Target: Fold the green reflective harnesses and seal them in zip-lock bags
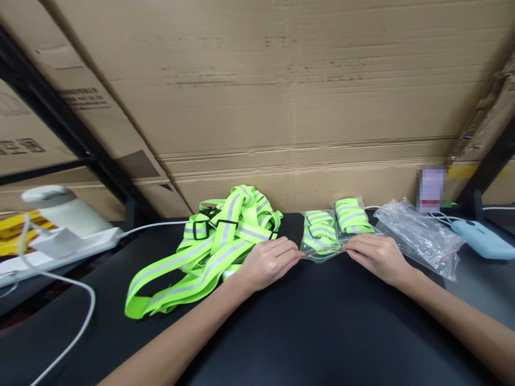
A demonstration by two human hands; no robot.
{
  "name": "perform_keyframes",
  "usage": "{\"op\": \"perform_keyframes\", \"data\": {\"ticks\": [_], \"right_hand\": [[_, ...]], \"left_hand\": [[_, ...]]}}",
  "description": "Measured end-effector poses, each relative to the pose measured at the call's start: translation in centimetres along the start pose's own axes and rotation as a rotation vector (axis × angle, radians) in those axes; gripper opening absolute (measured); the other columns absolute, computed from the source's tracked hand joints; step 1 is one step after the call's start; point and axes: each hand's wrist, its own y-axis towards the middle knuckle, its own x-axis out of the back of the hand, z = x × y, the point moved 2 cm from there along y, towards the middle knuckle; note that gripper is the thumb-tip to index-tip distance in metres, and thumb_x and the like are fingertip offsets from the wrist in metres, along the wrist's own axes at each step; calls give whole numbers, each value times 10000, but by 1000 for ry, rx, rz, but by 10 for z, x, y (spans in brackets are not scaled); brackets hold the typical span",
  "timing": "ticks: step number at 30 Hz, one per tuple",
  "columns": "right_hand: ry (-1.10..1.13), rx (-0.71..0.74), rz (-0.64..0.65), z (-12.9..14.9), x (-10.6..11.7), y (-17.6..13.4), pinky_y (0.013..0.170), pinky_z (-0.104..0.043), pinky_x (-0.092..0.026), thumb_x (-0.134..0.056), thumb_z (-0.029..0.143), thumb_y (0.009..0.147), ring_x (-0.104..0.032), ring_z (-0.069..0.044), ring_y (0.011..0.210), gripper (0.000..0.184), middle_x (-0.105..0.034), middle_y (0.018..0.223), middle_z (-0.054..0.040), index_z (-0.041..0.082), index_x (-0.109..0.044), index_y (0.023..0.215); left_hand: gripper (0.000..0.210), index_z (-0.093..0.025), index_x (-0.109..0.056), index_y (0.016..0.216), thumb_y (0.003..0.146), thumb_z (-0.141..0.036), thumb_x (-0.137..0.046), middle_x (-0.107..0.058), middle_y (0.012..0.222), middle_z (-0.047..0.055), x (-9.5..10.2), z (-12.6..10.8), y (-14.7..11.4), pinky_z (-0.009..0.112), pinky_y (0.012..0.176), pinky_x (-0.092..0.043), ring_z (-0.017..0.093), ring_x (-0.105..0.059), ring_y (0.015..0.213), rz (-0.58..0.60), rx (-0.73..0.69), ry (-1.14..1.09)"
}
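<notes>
Head view: hands point(271, 262) point(376, 258) pinch a clear bag point(319, 258) holding green strap point(321, 224)

Left hand point(270, 262), right hand point(376, 256) pinching, near each other; bare forearms point(189, 329) angled inward

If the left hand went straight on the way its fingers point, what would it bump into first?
The left hand would probably meet the clear bag at its fingertips, then the right hand, though depth is hard to judge.

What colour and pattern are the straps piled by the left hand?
The straps are bright yellow-green with a pale grey lengthwise stripe, in the head view.
</notes>
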Motion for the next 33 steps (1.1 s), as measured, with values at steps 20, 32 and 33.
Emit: {"op": "perform_keyframes", "data": {"ticks": [20,32,33], "right_hand": [[-127,65,-58,-3,-2,-2,727,-321,-605,-545,139,1013,-782,-226,867,174,-795,946,-72,150,-717,993],[-149,-21,-87,7,-4,2,707,-292,-561,-608,180,988,-763,-199,855,99,-780,973,-42,180,-702,1018],[-148,-19,-85,8,-5,3,705,-292,-558,-616,191,989,-761,-199,855,91,-777,972,-41,180,-701,1019]], "left_hand": [[132,-165,-679,960,1012,-142,-560,-741,857,12,-7,1,1,265,625,-520,155,-692,747,-37,44,61],[141,-168,-659,1017,964,-107,-543,-692,908,40,-13,-10,6,295,678,-528,189,-630,805,-18,164,86],[162,-169,-658,1053,963,-102,-541,-691,926,43,-14,-12,7,294,680,-529,193,-632,823,-5,163,80]]}}
